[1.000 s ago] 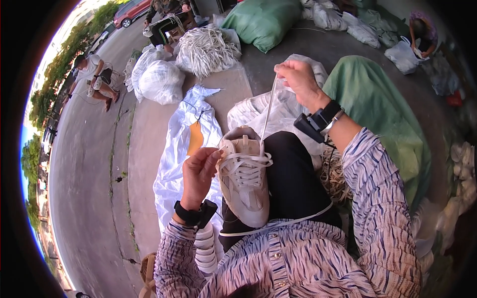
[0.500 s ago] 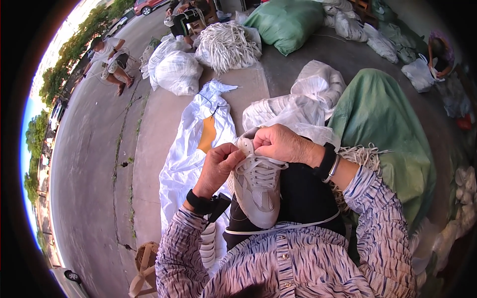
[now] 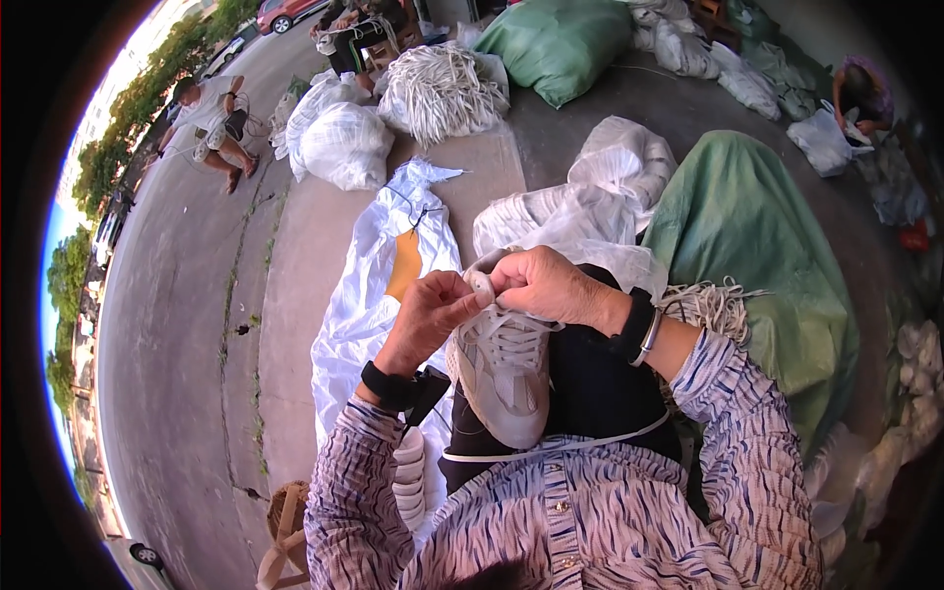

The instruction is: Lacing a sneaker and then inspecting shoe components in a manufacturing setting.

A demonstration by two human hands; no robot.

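Observation:
A pale beige and white lace-up sneaker [image 3: 504, 379] lies on my lap, toe toward me, its white laces [image 3: 513, 334] threaded across the front. My left hand [image 3: 430, 313] pinches the shoe's tongue [image 3: 481, 287] at the ankle end, thumb against the forefinger. From the other side, my right hand [image 3: 551, 287] is closed at the same tongue, fingertips curled and partly hidden. Whether a lace end is also between the fingers cannot be made out. Black trousers [image 3: 605, 379] show under the shoe, and a thin white cord [image 3: 560, 453] crosses my waist.
White sheeting [image 3: 369, 295] with an orange-yellow patch lies left of my knees. Wrapped white bundles [image 3: 570, 211] sit ahead, a green sack [image 3: 757, 256] at right, loose white laces [image 3: 710, 307] beside it. Farther off are a lace heap [image 3: 442, 93] and several people.
The whole view has shifted slightly. My hands have risen a little relative to the sneaker, and the tongue stands up more between my fingertips. Both hands stay closed there.

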